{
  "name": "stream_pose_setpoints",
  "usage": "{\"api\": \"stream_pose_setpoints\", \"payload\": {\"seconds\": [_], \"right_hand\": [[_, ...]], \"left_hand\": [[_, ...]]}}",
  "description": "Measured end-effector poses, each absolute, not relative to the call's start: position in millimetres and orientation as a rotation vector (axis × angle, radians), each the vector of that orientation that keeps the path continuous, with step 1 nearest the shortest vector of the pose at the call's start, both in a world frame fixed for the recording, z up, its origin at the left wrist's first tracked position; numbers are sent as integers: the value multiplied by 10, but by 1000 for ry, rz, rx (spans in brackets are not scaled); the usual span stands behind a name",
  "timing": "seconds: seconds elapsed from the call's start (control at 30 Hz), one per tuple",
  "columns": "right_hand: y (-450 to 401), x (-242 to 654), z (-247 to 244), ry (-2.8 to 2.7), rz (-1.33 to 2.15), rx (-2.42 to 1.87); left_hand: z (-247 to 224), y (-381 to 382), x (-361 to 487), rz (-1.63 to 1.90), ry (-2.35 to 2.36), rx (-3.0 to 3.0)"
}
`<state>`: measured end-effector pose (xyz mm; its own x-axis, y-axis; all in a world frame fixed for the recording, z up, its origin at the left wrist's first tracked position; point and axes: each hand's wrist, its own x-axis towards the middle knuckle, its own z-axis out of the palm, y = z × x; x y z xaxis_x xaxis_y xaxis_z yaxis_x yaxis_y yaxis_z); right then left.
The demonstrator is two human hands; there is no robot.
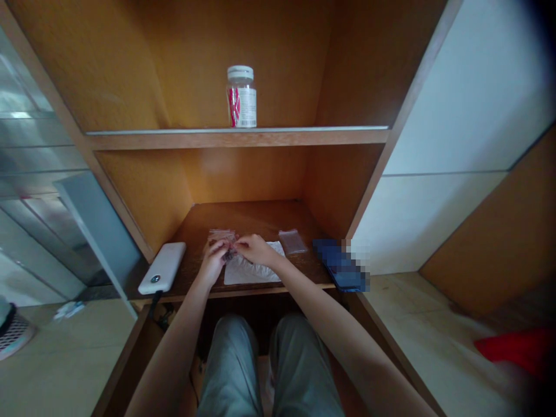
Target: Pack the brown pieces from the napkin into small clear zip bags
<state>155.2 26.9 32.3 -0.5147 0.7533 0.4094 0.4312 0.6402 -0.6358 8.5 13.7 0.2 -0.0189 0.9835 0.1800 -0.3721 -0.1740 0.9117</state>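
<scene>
The small plastic item (228,253) sits between your two hands, above the left part of the white sheet (238,274) on the desk (197,231). Your left hand (215,255) is curled, its fingers closed on the item from the left. Your right hand (255,249) comes in from the other side, thumb and fingertips pressed together, pinching the item's near-right edge. Just behind your left fingers shows a clear bag (221,233); you cover its lower part, and I can't tell whether it touches the item or is joined to it. What the item contains is too small and blurred to read, and your fingers hide much of it.

Your right wrist covers part of the sheet. To its right lies another clear bag (293,241), then a dark blue phone (336,263), its right edge lost under pixelation. On your left is a white power bank (164,267), its black cable running down out of sight. A lidded bottle (242,98) stands on the shelf (174,139) above.
</scene>
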Motion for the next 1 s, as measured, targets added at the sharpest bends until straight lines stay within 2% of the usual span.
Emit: {"api": "stream_pose_setpoints", "payload": {"seconds": [0.2, 0.43, 0.77, 1.0], "right_hand": [[284, 1534, 272, -2209, 608, -909], [267, 1523, 370, -2281, 424, -1017], [95, 1401, 431, -2362, -28, -1387], [58, 1505, 635, -2280, -95, -1607]], "left_hand": [[-19, 146, 61, 1496, 886, 1231], [-38, 169, 49, 1498, 950, 1295], [-40, 182, 36, 1571, 1125, 1513], [-116, 252, -22, 1545, 1228, 1533]]}}
